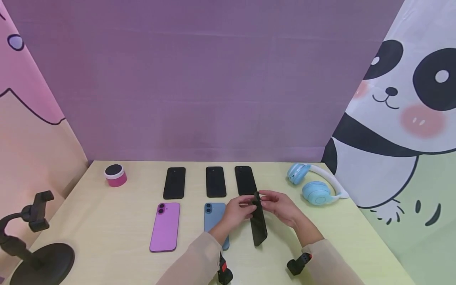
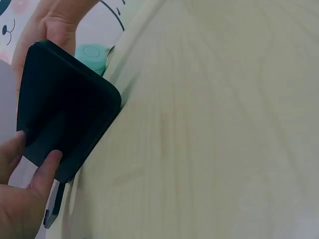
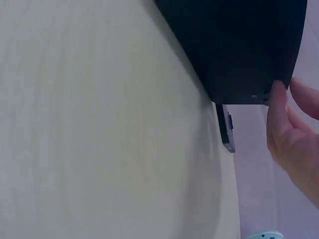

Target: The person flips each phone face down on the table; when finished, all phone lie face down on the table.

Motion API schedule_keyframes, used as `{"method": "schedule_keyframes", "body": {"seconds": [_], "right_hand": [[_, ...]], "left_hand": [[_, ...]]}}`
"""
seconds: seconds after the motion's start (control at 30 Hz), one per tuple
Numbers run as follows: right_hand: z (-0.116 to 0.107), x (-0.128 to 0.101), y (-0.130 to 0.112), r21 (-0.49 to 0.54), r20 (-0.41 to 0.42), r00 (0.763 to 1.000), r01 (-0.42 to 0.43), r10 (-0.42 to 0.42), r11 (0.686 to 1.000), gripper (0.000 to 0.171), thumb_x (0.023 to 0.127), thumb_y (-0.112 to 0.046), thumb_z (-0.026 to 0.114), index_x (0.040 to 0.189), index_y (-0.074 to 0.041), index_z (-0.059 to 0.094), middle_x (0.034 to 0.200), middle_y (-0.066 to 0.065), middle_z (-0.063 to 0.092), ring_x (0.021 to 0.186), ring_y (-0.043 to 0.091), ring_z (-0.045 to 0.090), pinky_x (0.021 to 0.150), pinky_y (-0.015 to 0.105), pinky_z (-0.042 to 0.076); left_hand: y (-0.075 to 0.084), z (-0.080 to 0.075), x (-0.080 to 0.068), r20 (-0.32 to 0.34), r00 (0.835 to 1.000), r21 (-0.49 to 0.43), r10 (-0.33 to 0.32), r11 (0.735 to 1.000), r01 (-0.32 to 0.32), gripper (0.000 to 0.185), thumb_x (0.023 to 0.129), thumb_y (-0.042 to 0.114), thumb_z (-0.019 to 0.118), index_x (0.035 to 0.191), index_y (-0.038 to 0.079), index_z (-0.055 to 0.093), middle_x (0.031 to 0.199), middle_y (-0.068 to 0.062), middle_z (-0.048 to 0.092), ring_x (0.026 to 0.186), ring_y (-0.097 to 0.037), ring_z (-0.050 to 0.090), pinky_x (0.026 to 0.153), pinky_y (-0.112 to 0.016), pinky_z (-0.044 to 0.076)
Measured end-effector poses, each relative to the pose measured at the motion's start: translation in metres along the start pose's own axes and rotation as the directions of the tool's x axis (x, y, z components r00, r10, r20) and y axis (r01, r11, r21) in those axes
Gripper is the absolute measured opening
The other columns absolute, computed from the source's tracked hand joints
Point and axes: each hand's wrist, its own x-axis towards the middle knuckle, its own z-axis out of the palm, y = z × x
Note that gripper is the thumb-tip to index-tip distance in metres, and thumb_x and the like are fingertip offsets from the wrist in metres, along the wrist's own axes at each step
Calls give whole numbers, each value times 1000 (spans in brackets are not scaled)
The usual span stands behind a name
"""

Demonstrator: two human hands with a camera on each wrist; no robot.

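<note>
Both hands hold a black smartphone on its edge, tilted, over the front right part of the phone group. My left hand pinches its left side near the far end; in the left wrist view the thumb and a finger of the left hand lie at the phone's border. My right hand pinches the far end from the right. Seen from the right wrist, fingertips of the right hand grip a corner of the dark phone. Another black phone lies just beyond the hands.
Two more black phones lie in the back row. A purple phone and a blue phone, backs up, lie in front. Blue headphones are at right, a pink round speaker at back left, a black stand at front left.
</note>
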Motion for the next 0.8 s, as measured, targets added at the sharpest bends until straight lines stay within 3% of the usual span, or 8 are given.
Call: {"method": "schedule_keyframes", "body": {"seconds": [0.2, 0.33, 0.57, 0.8], "right_hand": [[0, -2, 3, 16, 82, 996, -20, 19, 1000, 54, 89, 2, 53, 137, 6, 29, 117, 28, 38, 97, 23, 56, 87, 34, 43], [0, -2, 4, 20, 88, 996, -23, 21, 1000, 56, 88, 3, 54, 138, 3, 30, 121, 30, 37, 99, 25, 56, 86, 36, 43], [0, -3, 3, 34, 82, 996, -46, 43, 998, 56, 87, 3, 54, 138, 1, 30, 122, 30, 37, 99, 26, 56, 86, 37, 43], [-1, 1, 11, 47, 108, 993, -47, 42, 998, 57, 87, 2, 55, 138, 3, 29, 121, 29, 40, 99, 27, 56, 87, 39, 43]], "left_hand": [[0, 0, -4, 30, 999, -158, -11, 987, 15, 39, 83, 2, 63, 121, 2, 55, 109, -15, 54, 90, -22, 60, 71, -40, 50], [0, 1, -5, 23, 1000, -189, -3, 982, 7, 39, 83, 2, 62, 121, 1, 55, 110, -16, 54, 90, -22, 60, 72, -40, 50], [1, 0, -6, 27, 1000, -166, 9, 986, -4, 39, 83, 2, 62, 121, 1, 55, 109, -15, 54, 91, -21, 59, 73, -41, 50], [3, -3, -5, 25, 999, -25, 24, 999, -23, 43, 81, 12, 68, 121, 4, 54, 104, -11, 56, 88, -19, 61, 67, -35, 52]]}}
